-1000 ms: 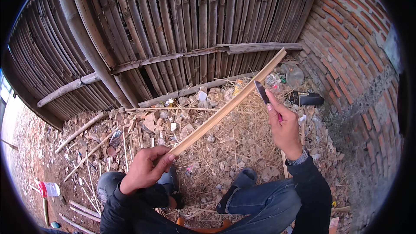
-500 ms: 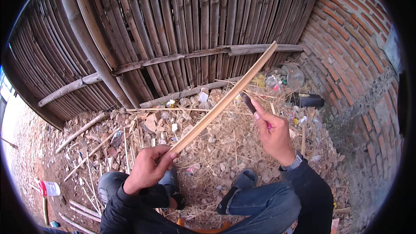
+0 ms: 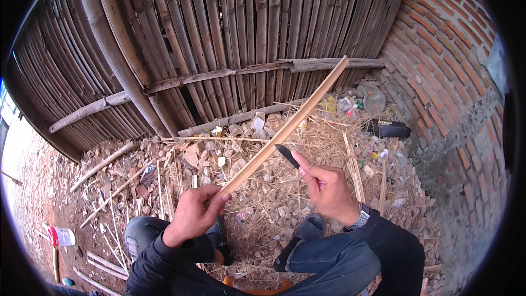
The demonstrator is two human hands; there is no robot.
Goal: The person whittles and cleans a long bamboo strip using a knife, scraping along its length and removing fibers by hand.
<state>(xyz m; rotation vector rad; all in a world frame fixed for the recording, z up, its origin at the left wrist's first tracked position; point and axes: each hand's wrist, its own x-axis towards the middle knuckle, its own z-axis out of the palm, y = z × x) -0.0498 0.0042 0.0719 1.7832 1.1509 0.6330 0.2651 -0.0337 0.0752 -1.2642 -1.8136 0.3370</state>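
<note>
My left hand (image 3: 194,212) grips the near end of a long pale bamboo strip (image 3: 287,127), which slants up and to the right toward the fence. My right hand (image 3: 326,185) holds a small dark-bladed knife (image 3: 286,154), with the blade tip close against the lower side of the strip near its middle. A watch sits on my right wrist. I am sitting, with my knees in blue jeans and dark shoes below my hands.
A bamboo slat fence (image 3: 230,49) stands in front and a red brick wall (image 3: 444,93) to the right. Straw, rubble, loose bamboo sticks (image 3: 104,161) and litter cover the ground. A dark box (image 3: 389,129) lies near the wall, a white-and-red container (image 3: 60,235) at lower left.
My right hand with the knife has slid down along the strip toward me, from near the far end to about the middle. The strip has tilted slightly more upright.
</note>
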